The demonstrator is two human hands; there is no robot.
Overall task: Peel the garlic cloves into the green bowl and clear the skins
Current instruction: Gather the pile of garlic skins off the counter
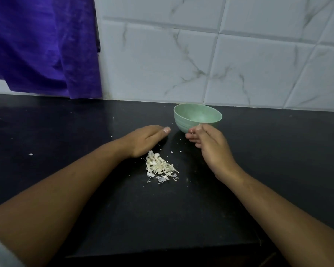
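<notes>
One skin pile (159, 167) still uncleared on desk (75, 132); green bowl (193, 120) contents hidden. Right hand (208, 147) fingers (191, 134) pinch a pale bit (199, 125) at the bowl. Left hand (145, 140) rests on desk, its fingers' state can't tell.

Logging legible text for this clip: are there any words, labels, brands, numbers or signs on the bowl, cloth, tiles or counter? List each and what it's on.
None: no text, number or sign can be read in this view.
The green bowl, purple cloth, marbled tiles and black counter show no print.
The right hand hides part of the bowl's near wall.
</notes>
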